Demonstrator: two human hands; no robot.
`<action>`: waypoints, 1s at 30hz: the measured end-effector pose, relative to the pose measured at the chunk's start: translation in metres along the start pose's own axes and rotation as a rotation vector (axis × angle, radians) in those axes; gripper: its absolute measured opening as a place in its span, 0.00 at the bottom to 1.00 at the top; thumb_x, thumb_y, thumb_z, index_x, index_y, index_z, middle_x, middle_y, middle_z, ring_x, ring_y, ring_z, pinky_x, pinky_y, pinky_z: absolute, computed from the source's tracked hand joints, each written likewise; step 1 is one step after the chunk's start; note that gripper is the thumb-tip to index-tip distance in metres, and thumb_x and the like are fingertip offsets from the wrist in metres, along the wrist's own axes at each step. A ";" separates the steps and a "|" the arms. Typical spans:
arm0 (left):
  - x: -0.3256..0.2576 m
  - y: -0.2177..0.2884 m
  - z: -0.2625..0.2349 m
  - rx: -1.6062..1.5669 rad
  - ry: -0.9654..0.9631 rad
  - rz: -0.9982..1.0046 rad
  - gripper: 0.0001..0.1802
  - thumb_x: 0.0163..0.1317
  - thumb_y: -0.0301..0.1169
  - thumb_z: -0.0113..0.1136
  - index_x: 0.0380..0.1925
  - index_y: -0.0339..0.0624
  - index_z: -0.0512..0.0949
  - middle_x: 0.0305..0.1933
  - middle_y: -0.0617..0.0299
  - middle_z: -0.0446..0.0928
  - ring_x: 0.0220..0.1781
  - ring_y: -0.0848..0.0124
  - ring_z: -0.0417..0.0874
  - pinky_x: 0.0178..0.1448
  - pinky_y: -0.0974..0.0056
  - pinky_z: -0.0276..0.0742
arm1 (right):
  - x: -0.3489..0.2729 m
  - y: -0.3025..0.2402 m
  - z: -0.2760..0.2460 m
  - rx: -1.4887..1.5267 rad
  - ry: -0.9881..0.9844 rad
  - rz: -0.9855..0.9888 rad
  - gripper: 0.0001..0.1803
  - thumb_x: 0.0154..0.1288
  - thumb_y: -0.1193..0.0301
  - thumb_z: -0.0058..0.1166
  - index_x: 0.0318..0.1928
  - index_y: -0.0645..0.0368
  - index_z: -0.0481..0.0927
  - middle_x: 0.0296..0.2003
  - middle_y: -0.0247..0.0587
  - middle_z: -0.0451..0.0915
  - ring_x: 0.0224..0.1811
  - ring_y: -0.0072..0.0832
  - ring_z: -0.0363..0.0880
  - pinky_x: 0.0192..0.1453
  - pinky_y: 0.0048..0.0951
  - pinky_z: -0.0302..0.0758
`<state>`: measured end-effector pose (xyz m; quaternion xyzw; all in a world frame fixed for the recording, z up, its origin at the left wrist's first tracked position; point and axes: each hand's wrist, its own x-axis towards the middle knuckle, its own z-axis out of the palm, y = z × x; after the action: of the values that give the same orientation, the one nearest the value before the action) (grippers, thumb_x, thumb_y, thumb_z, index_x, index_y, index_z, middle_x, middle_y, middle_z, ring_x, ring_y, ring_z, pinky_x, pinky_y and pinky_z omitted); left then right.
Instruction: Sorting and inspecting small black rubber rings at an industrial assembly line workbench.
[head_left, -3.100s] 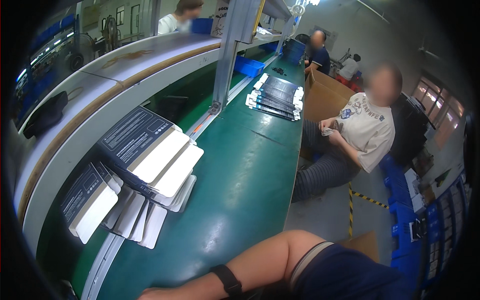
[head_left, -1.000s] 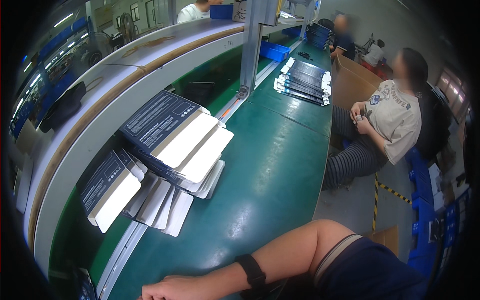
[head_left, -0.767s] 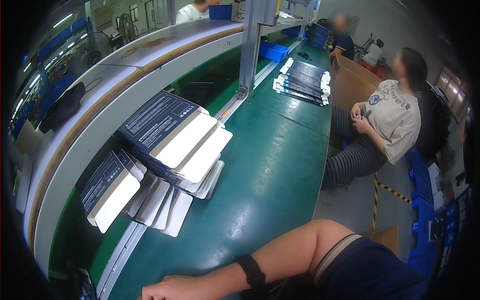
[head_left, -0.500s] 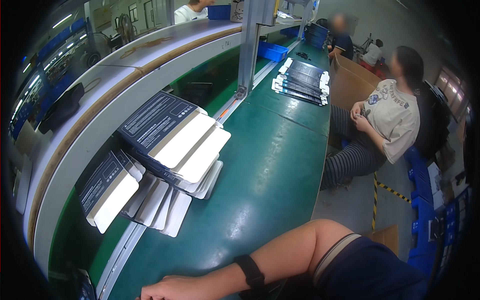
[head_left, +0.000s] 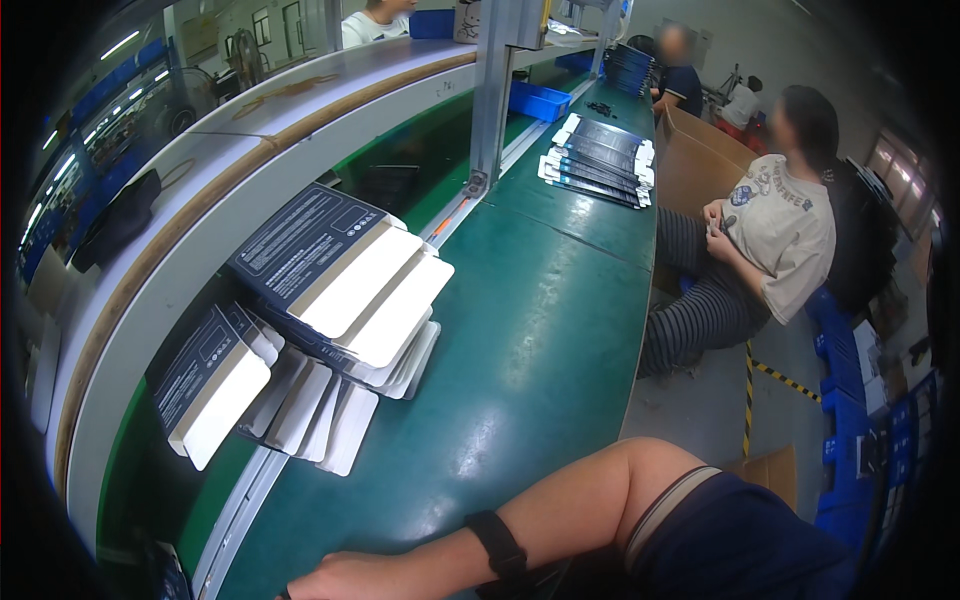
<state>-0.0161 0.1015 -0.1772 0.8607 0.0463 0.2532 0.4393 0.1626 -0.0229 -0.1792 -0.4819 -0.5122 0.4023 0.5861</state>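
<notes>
My right hand (head_left: 345, 577) is at the lower edge, low over the green bench top (head_left: 490, 400); the forearm comes in from the right with a black band on the wrist. Its fingers look curled closed, mostly cut off by the picture's edge, and a small dark bit shows beside them. What they hold cannot be made out. My left hand is out of the picture. Beyond the hand lies a stack of dark-blue printed cartons (head_left: 300, 245) with white open flaps. Next to it, a smaller group of similar cartons (head_left: 205, 375) leans at the bench's left side.
Farther along the bench lie fanned flat cartons (head_left: 600, 160) and a blue bin (head_left: 540, 102). A metal post (head_left: 490, 110) stands by a curved white shelf (head_left: 200, 205). A seated co-worker (head_left: 780, 230) is at the right, near a large brown box (head_left: 700, 150).
The view has shifted slightly, moving the bench and cartons a little left in the picture. My right hand stays nearly in place, turned slightly. The cartons lie as before.
</notes>
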 end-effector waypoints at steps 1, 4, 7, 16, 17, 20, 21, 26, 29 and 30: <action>0.000 0.000 0.000 -0.002 -0.006 -0.006 0.07 0.65 0.21 0.56 0.42 0.34 0.73 0.47 0.52 0.72 0.52 0.61 0.75 0.58 0.59 0.72 | 0.000 0.000 0.001 0.005 0.002 -0.012 0.08 0.58 0.69 0.63 0.34 0.58 0.80 0.27 0.43 0.83 0.29 0.34 0.83 0.32 0.34 0.77; -0.002 -0.002 -0.002 0.015 -0.023 -0.008 0.06 0.65 0.22 0.56 0.41 0.34 0.73 0.46 0.52 0.72 0.51 0.61 0.75 0.57 0.59 0.73 | 0.000 0.000 0.001 0.002 -0.001 -0.021 0.08 0.58 0.68 0.64 0.33 0.58 0.80 0.26 0.42 0.82 0.28 0.34 0.83 0.32 0.33 0.77; -0.001 -0.001 -0.002 0.037 -0.033 -0.021 0.06 0.65 0.23 0.56 0.40 0.33 0.73 0.46 0.51 0.73 0.50 0.61 0.76 0.55 0.60 0.74 | 0.000 0.000 0.002 -0.017 -0.003 -0.032 0.08 0.57 0.68 0.64 0.33 0.57 0.80 0.26 0.42 0.82 0.28 0.34 0.83 0.32 0.33 0.77; 0.003 0.003 -0.001 0.104 -0.067 0.009 0.08 0.64 0.26 0.57 0.39 0.32 0.74 0.46 0.50 0.73 0.49 0.61 0.77 0.53 0.61 0.75 | 0.002 0.001 0.001 -0.057 -0.048 -0.072 0.10 0.56 0.65 0.65 0.31 0.56 0.79 0.26 0.44 0.82 0.29 0.38 0.83 0.33 0.36 0.77; 0.005 0.003 -0.001 0.098 -0.072 0.014 0.08 0.64 0.26 0.57 0.39 0.32 0.74 0.46 0.50 0.73 0.49 0.61 0.77 0.53 0.61 0.75 | 0.000 0.001 0.000 -0.063 -0.049 -0.074 0.11 0.56 0.64 0.66 0.30 0.56 0.78 0.26 0.44 0.82 0.30 0.39 0.83 0.33 0.37 0.77; 0.004 0.003 -0.001 0.106 -0.077 0.022 0.08 0.65 0.27 0.57 0.39 0.33 0.74 0.45 0.50 0.73 0.49 0.61 0.77 0.53 0.60 0.75 | 0.001 0.003 0.000 -0.062 -0.069 -0.067 0.11 0.56 0.65 0.66 0.31 0.56 0.79 0.26 0.45 0.82 0.30 0.39 0.83 0.34 0.37 0.77; 0.002 0.001 -0.001 0.088 -0.064 0.018 0.08 0.65 0.27 0.57 0.39 0.33 0.74 0.45 0.50 0.73 0.49 0.60 0.76 0.53 0.60 0.74 | 0.002 0.003 0.000 -0.059 -0.073 -0.069 0.11 0.56 0.65 0.66 0.31 0.56 0.79 0.26 0.45 0.82 0.30 0.39 0.83 0.34 0.37 0.77; 0.003 -0.001 -0.001 0.066 -0.046 0.045 0.08 0.66 0.28 0.57 0.39 0.34 0.74 0.44 0.51 0.74 0.48 0.61 0.76 0.56 0.57 0.72 | 0.003 0.004 0.000 -0.023 -0.085 -0.022 0.09 0.57 0.65 0.65 0.33 0.56 0.81 0.27 0.44 0.83 0.30 0.38 0.83 0.34 0.36 0.78; 0.002 -0.002 -0.001 0.048 -0.038 0.029 0.08 0.67 0.29 0.57 0.38 0.35 0.73 0.44 0.51 0.74 0.48 0.61 0.75 0.56 0.57 0.71 | 0.003 0.004 0.001 -0.018 -0.072 -0.023 0.10 0.58 0.65 0.65 0.33 0.57 0.81 0.27 0.44 0.83 0.30 0.37 0.83 0.34 0.36 0.78; 0.002 -0.002 -0.001 0.049 -0.039 0.029 0.08 0.67 0.30 0.57 0.38 0.35 0.73 0.44 0.51 0.74 0.48 0.61 0.75 0.56 0.57 0.71 | 0.003 0.004 0.001 -0.018 -0.072 -0.023 0.10 0.58 0.65 0.65 0.33 0.57 0.81 0.27 0.44 0.83 0.30 0.37 0.83 0.34 0.36 0.78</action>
<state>-0.0143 0.1038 -0.1773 0.8764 0.0317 0.2416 0.4154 0.1616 -0.0192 -0.1829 -0.4663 -0.5422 0.4080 0.5675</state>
